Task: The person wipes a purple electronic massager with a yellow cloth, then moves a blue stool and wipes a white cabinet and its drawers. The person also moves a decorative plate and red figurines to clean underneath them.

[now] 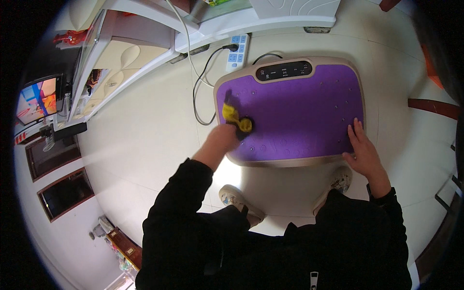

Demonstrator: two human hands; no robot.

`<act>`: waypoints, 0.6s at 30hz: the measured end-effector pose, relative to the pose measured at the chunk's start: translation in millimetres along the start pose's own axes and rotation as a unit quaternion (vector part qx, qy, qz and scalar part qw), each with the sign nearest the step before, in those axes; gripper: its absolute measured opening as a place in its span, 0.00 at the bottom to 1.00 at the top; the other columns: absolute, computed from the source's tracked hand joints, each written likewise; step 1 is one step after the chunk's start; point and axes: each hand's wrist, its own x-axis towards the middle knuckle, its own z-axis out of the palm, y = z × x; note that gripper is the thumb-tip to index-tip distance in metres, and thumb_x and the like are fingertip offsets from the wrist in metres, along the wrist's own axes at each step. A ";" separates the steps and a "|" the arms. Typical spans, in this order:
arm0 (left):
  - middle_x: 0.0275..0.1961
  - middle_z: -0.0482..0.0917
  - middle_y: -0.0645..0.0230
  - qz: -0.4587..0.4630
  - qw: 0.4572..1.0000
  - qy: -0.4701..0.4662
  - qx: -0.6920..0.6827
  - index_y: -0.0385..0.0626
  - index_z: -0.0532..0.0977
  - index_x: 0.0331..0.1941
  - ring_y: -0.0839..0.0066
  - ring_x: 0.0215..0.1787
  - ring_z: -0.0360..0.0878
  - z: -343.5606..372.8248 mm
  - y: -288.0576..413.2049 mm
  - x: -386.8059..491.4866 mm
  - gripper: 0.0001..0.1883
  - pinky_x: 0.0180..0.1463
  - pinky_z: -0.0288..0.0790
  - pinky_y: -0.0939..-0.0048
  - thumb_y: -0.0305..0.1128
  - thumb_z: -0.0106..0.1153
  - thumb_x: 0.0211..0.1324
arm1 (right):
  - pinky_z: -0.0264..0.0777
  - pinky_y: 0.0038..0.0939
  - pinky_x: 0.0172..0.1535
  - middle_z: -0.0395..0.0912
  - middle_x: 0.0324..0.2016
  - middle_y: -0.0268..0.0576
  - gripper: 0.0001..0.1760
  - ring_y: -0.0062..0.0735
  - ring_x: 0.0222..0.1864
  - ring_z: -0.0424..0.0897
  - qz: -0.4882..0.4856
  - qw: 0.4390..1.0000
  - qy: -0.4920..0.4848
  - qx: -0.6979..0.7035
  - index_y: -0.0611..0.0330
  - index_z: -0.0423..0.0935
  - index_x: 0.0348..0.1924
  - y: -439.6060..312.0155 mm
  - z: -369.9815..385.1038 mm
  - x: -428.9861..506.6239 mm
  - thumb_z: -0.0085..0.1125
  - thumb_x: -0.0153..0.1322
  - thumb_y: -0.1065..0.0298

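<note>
A vibration plate (293, 116) with a purple top and a beige rim lies flat on the floor before me. My left hand (225, 137) is closed on a crumpled yellow and black cloth (230, 112), pressed against the left part of the purple top. The hand and cloth are slightly blurred. My right hand (363, 154) rests with fingers spread on the plate's lower right edge and grips nothing. A black control panel (284, 70) with white symbols is set into the far side of the plate.
A white power strip (237, 52) lies beyond the plate, with a black plug and cord (195, 94) in it. White cabinets (221, 32) stand behind it. My shoes (239, 203) are close to the near edge. Dark red wooden legs (433, 108) stand at right.
</note>
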 end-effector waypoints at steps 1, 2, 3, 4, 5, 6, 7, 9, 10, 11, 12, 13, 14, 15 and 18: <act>0.41 0.85 0.49 0.002 1.000 -0.017 -0.006 0.41 0.82 0.41 0.50 0.46 0.84 7.4 5.4 -5.1 0.16 0.52 0.78 0.54 0.33 0.59 0.48 | 0.60 0.47 0.72 0.45 0.77 0.59 0.43 0.56 0.77 0.52 0.016 1.000 -0.011 0.000 0.67 0.59 0.72 -1.0 -3.0 1.4 0.65 0.68 0.62; 0.40 0.85 0.49 0.010 1.000 -0.023 -0.004 0.39 0.82 0.40 0.51 0.46 0.85 12.2 8.9 -9.1 0.15 0.51 0.79 0.54 0.34 0.58 0.49 | 0.61 0.47 0.71 0.49 0.76 0.58 0.40 0.56 0.76 0.54 0.003 1.000 -0.006 -0.003 0.67 0.62 0.71 -2.4 -6.8 2.9 0.64 0.69 0.62; 0.40 0.85 0.49 0.029 0.999 -0.038 -0.003 0.38 0.82 0.39 0.50 0.46 0.85 15.1 12.0 -11.5 0.15 0.50 0.79 0.54 0.35 0.58 0.50 | 0.62 0.47 0.71 0.52 0.75 0.58 0.37 0.55 0.75 0.57 0.006 1.000 -0.009 -0.001 0.67 0.64 0.69 -3.5 -11.5 5.0 0.63 0.70 0.63; 0.39 0.85 0.48 0.046 0.997 -0.058 -0.006 0.37 0.82 0.38 0.50 0.45 0.85 17.8 16.1 -13.9 0.15 0.50 0.79 0.54 0.35 0.58 0.50 | 0.63 0.47 0.70 0.56 0.73 0.58 0.34 0.55 0.74 0.60 0.014 1.000 -0.013 0.006 0.67 0.67 0.68 -5.4 -16.1 7.0 0.62 0.71 0.64; 0.39 0.85 0.48 0.062 0.995 -0.077 -0.008 0.37 0.82 0.38 0.50 0.45 0.85 20.8 21.5 -16.7 0.15 0.49 0.79 0.54 0.35 0.57 0.50 | 0.64 0.47 0.69 0.59 0.72 0.58 0.31 0.54 0.72 0.63 -0.007 0.999 0.004 0.041 0.66 0.69 0.67 -8.4 -20.0 8.4 0.62 0.71 0.65; 0.37 0.85 0.47 0.066 0.991 -0.108 -0.034 0.36 0.83 0.35 0.49 0.43 0.85 24.1 29.4 -19.3 0.15 0.47 0.79 0.54 0.37 0.58 0.51 | 0.65 0.46 0.69 0.63 0.70 0.57 0.29 0.53 0.70 0.66 -0.021 0.996 0.020 0.082 0.66 0.71 0.65 -11.7 -23.6 9.7 0.61 0.72 0.66; 0.35 0.85 0.47 0.095 0.990 -0.106 0.002 0.35 0.83 0.34 0.48 0.42 0.85 26.5 37.1 -22.4 0.15 0.47 0.79 0.53 0.37 0.58 0.51 | 0.66 0.46 0.68 0.66 0.69 0.56 0.26 0.52 0.68 0.69 -0.045 0.990 0.048 0.127 0.65 0.72 0.64 -15.9 -26.2 11.2 0.60 0.73 0.67; 0.33 0.84 0.46 0.112 0.990 -0.086 0.005 0.35 0.83 0.33 0.47 0.40 0.85 28.5 51.1 -27.8 0.15 0.46 0.79 0.53 0.37 0.58 0.51 | 0.67 0.45 0.67 0.69 0.66 0.55 0.25 0.51 0.65 0.73 -0.062 0.988 0.036 0.136 0.64 0.73 0.63 -24.8 -29.1 14.0 0.60 0.73 0.68; 0.33 0.84 0.48 0.102 0.990 -0.101 0.003 0.36 0.84 0.32 0.49 0.39 0.85 27.6 57.3 -27.7 0.14 0.45 0.79 0.54 0.36 0.59 0.50 | 0.68 0.44 0.66 0.71 0.65 0.55 0.25 0.50 0.63 0.74 -0.075 0.986 0.034 0.143 0.63 0.74 0.63 -28.9 -29.7 15.5 0.59 0.73 0.68; 0.32 0.85 0.49 0.091 0.989 -0.116 0.001 0.37 0.84 0.31 0.50 0.39 0.86 26.3 62.9 -27.4 0.13 0.45 0.80 0.55 0.36 0.60 0.50 | 0.68 0.44 0.66 0.72 0.64 0.55 0.25 0.50 0.63 0.75 -0.079 0.984 0.027 0.157 0.62 0.74 0.63 -32.9 -29.4 17.3 0.60 0.73 0.68; 0.32 0.85 0.51 0.078 0.988 -0.131 0.002 0.38 0.85 0.31 0.52 0.38 0.86 24.8 66.5 -28.2 0.12 0.44 0.80 0.55 0.36 0.61 0.50 | 0.69 0.44 0.65 0.73 0.63 0.54 0.24 0.51 0.62 0.75 -0.083 0.982 0.019 0.171 0.62 0.74 0.63 -37.3 -28.1 19.4 0.60 0.73 0.68; 0.31 0.85 0.49 0.088 0.988 -0.125 -0.026 0.36 0.84 0.31 0.52 0.38 0.86 23.0 69.0 -29.2 0.13 0.43 0.80 0.55 0.36 0.61 0.51 | 0.69 0.44 0.65 0.74 0.62 0.54 0.24 0.51 0.62 0.76 -0.071 0.981 0.001 0.180 0.61 0.74 0.62 -41.4 -26.4 21.7 0.60 0.73 0.68; 0.31 0.84 0.47 0.098 0.987 -0.119 -0.050 0.34 0.83 0.32 0.52 0.37 0.86 21.5 71.7 -29.4 0.15 0.42 0.81 0.56 0.37 0.60 0.53 | 0.69 0.44 0.65 0.75 0.61 0.54 0.25 0.51 0.62 0.76 -0.102 0.973 0.001 0.206 0.61 0.74 0.63 -45.3 -24.3 24.6 0.61 0.73 0.68; 0.30 0.84 0.45 0.103 0.984 -0.123 -0.077 0.32 0.82 0.32 0.53 0.37 0.87 20.9 75.1 -29.6 0.16 0.40 0.81 0.56 0.38 0.59 0.54 | 0.69 0.44 0.64 0.76 0.60 0.54 0.25 0.51 0.61 0.76 -0.115 0.967 -0.011 0.226 0.60 0.74 0.63 -49.6 -21.8 26.9 0.61 0.73 0.68; 0.29 0.84 0.46 0.019 0.938 -0.230 -0.260 0.27 0.80 0.33 0.60 0.35 0.89 21.4 89.0 -25.1 0.19 0.34 0.83 0.62 0.38 0.59 0.60 | 0.69 0.44 0.64 0.75 0.60 0.54 0.28 0.52 0.62 0.75 -0.144 0.950 -0.044 0.275 0.59 0.72 0.65 -63.6 -13.5 34.3 0.62 0.72 0.67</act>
